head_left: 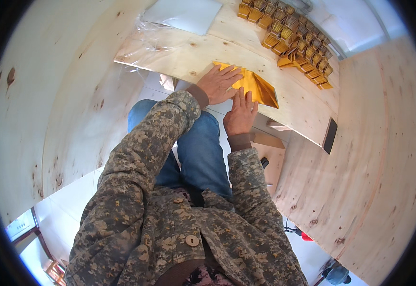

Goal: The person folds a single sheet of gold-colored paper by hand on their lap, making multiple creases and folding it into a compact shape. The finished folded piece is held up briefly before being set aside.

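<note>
A sheet of shiny gold paper with creases lies at the near edge of the wooden table. My left hand rests on the paper's left part, palm down, its fingers stretched to the right. Just to the right, my right hand reaches up from the near edge, its straight fingers touching the paper's near side. Neither hand is closed around anything. Part of the sheet is hidden under my fingers.
Rows of folded gold paper pieces stand at the table's far right. A pale flat sheet and crumpled clear plastic lie at the far left. Plywood panels rise at left and right. A cardboard box sits below the table.
</note>
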A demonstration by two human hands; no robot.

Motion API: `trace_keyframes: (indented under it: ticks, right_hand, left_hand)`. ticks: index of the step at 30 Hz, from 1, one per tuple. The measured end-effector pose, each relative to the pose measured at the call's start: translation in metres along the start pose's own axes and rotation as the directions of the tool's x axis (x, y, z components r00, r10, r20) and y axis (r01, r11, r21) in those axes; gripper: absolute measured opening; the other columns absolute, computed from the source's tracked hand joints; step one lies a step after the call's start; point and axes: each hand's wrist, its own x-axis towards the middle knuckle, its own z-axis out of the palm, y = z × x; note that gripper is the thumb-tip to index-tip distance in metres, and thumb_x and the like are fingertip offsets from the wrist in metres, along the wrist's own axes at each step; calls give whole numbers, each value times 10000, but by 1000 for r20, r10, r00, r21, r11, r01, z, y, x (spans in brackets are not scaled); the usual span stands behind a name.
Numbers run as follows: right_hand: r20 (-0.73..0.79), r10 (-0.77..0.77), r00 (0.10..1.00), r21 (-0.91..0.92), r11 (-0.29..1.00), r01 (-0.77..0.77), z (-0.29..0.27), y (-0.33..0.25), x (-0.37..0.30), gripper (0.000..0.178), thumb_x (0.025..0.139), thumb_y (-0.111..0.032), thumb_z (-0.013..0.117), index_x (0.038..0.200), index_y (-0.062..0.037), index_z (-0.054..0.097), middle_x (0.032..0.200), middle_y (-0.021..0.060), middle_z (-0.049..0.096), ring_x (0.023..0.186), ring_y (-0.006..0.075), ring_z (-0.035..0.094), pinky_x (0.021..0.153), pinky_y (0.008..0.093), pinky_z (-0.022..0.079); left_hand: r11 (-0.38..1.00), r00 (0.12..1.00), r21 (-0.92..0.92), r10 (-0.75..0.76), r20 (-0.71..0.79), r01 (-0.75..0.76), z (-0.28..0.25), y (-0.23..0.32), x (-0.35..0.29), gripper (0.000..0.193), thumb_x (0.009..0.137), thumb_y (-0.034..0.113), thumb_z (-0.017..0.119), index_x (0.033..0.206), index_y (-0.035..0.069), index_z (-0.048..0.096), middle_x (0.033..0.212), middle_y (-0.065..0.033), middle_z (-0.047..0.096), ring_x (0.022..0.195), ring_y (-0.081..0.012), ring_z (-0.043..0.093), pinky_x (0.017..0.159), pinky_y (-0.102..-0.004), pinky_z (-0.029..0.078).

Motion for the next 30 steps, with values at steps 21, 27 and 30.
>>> trace_keyframes:
  ticks: [21, 27, 30]
  right_hand:
    - [-153, 597, 787, 852, 483, -201, -56, 124, 48, 149, 917, -77, 632, 1007, 3, 721, 909, 86, 732, 843, 156, 661, 793, 259, 510]
    - [137, 401, 906, 542, 735, -407, -26, 165, 76, 218, 875, -239, 698, 960, -43, 743, 921, 108, 749, 824, 211, 707, 775, 335, 543]
    - [153, 356, 922, 426, 818, -387, -25, 151, 74, 277, 841, -308, 724, 923, -44, 744, 897, 128, 743, 828, 272, 716, 786, 378, 551]
  left_hand:
    - [989, 996, 148, -34, 78, 22, 12, -4, 9, 656, 1012, 520, 441, 1506, 87, 419, 1607, -93, 352, 1499, -243, 273, 1225, -449, 198]
    - [995, 997, 93, -38, 60, 33, 14, -4, 7, 665, 997, 492, 493, 1517, 88, 397, 1614, -96, 334, 1502, -236, 265, 1233, -440, 189]
    - [995, 997, 93, -45, 55, 40, 14, -4, 8, 666, 996, 491, 503, 1516, 90, 396, 1611, -94, 340, 1499, -234, 271, 1230, -437, 196]
